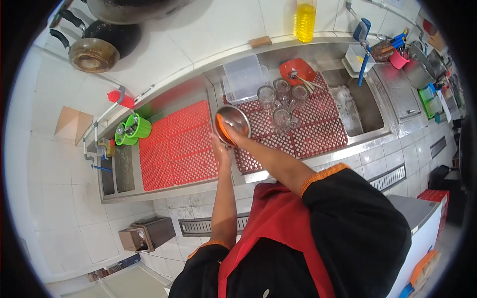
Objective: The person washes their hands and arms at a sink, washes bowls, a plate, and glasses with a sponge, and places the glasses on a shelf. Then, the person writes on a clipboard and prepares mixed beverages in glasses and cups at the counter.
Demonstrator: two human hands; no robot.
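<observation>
A round stainless steel bowl (239, 115) is tilted up over the gap between the two red mats. My left hand (219, 147) is closed on the bowl's lower left edge and supports it from outside. Inside the bowl, my right hand (235, 135) presses an orange piece (223, 130) against the left part; it looks like a cloth, though its kind is not clear. Just right of the bowl, several glass mugs (282, 118) stand on the dark red perforated mat (318, 134). Most of my fingers are hidden by the bowl and the orange piece.
Behind the mugs lie clear plastic containers (243, 74) and a red bowl (293, 69) with utensils. A bright red mat (174, 144) and green baskets (141, 126) are on the left. A foamy sink (370, 109) lies right. Pans (94, 54) hang at upper left.
</observation>
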